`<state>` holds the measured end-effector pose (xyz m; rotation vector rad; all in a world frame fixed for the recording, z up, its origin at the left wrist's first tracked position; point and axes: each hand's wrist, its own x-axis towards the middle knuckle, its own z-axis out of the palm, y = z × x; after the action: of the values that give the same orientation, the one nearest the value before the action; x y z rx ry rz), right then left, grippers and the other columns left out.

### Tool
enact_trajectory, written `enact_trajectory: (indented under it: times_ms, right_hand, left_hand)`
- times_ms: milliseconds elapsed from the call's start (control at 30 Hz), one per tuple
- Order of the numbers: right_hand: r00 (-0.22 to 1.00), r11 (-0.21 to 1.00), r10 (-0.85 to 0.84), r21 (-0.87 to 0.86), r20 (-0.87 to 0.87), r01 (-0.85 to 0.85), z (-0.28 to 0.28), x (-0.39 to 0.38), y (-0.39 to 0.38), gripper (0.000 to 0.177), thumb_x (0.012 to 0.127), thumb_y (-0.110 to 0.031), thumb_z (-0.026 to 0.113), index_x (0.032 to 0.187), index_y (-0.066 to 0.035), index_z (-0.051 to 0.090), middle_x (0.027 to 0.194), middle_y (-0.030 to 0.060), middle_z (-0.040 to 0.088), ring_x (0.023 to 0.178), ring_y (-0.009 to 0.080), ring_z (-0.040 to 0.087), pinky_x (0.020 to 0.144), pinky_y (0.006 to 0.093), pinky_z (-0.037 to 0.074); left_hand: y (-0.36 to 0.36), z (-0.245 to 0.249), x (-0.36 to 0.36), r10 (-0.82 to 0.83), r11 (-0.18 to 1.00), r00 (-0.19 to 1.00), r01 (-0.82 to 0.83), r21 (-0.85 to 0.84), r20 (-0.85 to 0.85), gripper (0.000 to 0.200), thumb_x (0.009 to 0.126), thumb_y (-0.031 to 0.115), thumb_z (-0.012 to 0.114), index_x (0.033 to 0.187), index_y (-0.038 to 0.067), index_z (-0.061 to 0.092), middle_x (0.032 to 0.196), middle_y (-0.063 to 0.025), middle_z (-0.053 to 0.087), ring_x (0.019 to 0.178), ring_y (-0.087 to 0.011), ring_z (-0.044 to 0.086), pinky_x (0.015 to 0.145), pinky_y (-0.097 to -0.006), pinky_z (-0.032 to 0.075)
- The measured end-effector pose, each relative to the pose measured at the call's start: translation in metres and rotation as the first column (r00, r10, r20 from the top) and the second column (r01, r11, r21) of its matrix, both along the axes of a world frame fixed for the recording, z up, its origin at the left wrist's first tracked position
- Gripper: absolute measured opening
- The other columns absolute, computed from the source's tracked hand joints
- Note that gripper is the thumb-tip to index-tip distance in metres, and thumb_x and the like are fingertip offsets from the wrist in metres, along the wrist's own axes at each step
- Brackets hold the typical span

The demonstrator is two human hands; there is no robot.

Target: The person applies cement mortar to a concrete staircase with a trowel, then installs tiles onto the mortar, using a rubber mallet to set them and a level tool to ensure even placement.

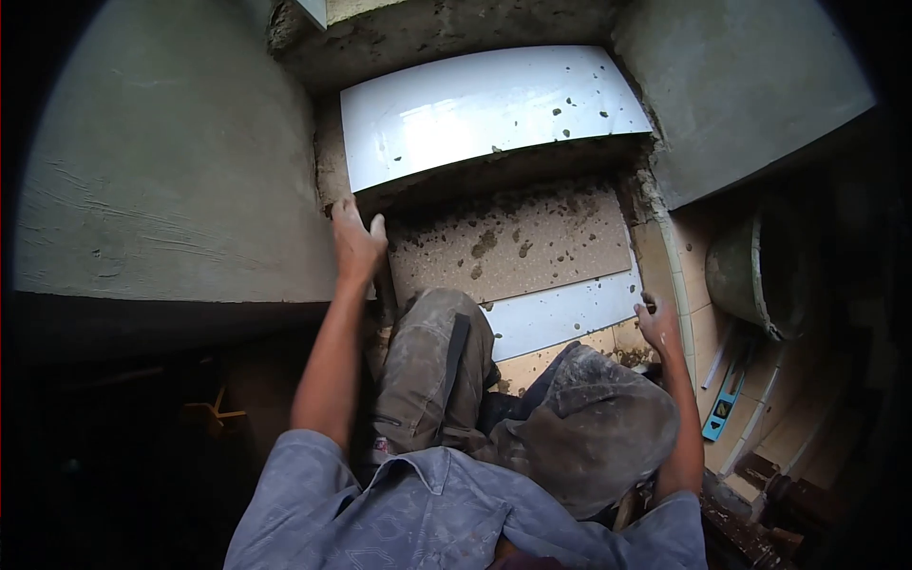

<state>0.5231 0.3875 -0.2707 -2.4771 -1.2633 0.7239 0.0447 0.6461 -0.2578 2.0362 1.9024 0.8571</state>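
Note:
My left hand (356,245) is open, thumb apart from the fingers. Its fingertips are right at the lower left corner of a glossy white tile (456,119), which lies across the upper step and carries scattered dark mortar crumbs. Below the tile's front edge is a shadowed gap. My right hand (659,326) is closed, fingers curled toward the thumb, beside the right end of a white strip (560,318) on the lower step. What it holds, if anything, I cannot tell. Between the hands lies a beige speckled tile (513,245) spotted with wet mortar.
Grey plastered walls (171,161) flank the steps on both sides. At the right, a bucket (746,271) stands on a tiled floor, with a blue spirit level (724,404) lying near it. My bent knees (589,418) are close to the lower step.

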Motion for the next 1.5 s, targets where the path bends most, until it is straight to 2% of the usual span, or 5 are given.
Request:
enact_trajectory:
  times_ms: [267, 900, 1133, 1267, 1500]
  right_hand:
    - [0.99, 0.993, -0.11, -0.032, 0.087, 0.114, -0.154, 0.049, 0.104, 0.061, 0.081, -0.027, 0.068, 0.131, 0.004, 0.051, 0.118, 0.0275, 0.062, 0.109, 0.0409, 0.06, 0.095, 0.0435, 0.046]
    - [0.982, 0.88, 0.138, -0.47, 0.129, -0.062, -0.154, 0.081, 0.096, 0.054, 0.076, -0.028, 0.063, 0.117, 0.006, 0.057, 0.111, 0.0321, 0.061, 0.108, 0.0424, 0.059, 0.094, 0.0448, 0.048]
    - [0.839, 0.847, 0.523, -0.196, 0.148, -0.493, -0.074, 0.068, 0.224, 0.037, 0.074, -0.018, 0.056, 0.102, 0.006, 0.065, 0.099, 0.0291, 0.065, 0.099, 0.0441, 0.061, 0.091, 0.0477, 0.049]
    - [0.85, 0.861, 0.45, -0.386, 0.275, -0.331, -0.115, 0.078, 0.277, 0.037, 0.074, -0.016, 0.056, 0.102, 0.006, 0.064, 0.101, 0.0296, 0.064, 0.101, 0.042, 0.061, 0.093, 0.0453, 0.048]
    - [0.943, 0.999, 0.024, 0.024, 0.332, -0.033, -0.213, 0.085, 0.296, 0.038, 0.079, -0.021, 0.057, 0.109, 0.001, 0.066, 0.104, 0.026, 0.067, 0.103, 0.0427, 0.062, 0.09, 0.0446, 0.05]
  left_hand:
    - [-0.116, -0.211, -0.043, 0.063, 0.507, 0.993, -0.116, -0.854, -0.097, 0.057, 0.079, 0.041, 0.068, 0.109, -0.007, 0.064, 0.104, -0.0303, 0.064, 0.102, -0.0429, 0.062, 0.089, -0.044, 0.049]
    - [-0.173, -0.187, -0.071, -0.014, 0.534, 1.0, 0.017, -0.845, 0.012, 0.039, 0.087, 0.028, 0.062, 0.109, -0.004, 0.064, 0.106, -0.0184, 0.069, 0.101, -0.0266, 0.065, 0.086, -0.0363, 0.05]
    - [-0.134, 0.081, -0.045, 0.072, 0.997, 0.945, -0.078, 0.006, 0.32, 0.022, 0.093, 0.006, 0.055, 0.111, -0.002, 0.064, 0.103, -0.0104, 0.064, 0.092, -0.0205, 0.062, 0.086, -0.0334, 0.05]
    - [-0.082, 0.18, -0.114, -0.03, 0.498, 0.994, 0.109, 0.86, -0.108, 0.05, 0.092, 0.018, 0.042, 0.135, -0.008, 0.039, 0.136, -0.0292, 0.04, 0.129, -0.0425, 0.04, 0.106, -0.0516, 0.038]
    - [-0.034, 0.174, -0.085, 0.368, 0.424, 0.929, -0.132, 0.896, -0.038, 0.072, 0.097, 0.036, 0.053, 0.146, -0.004, 0.019, 0.14, -0.0261, 0.035, 0.129, -0.0302, 0.039, 0.107, -0.0441, 0.036]
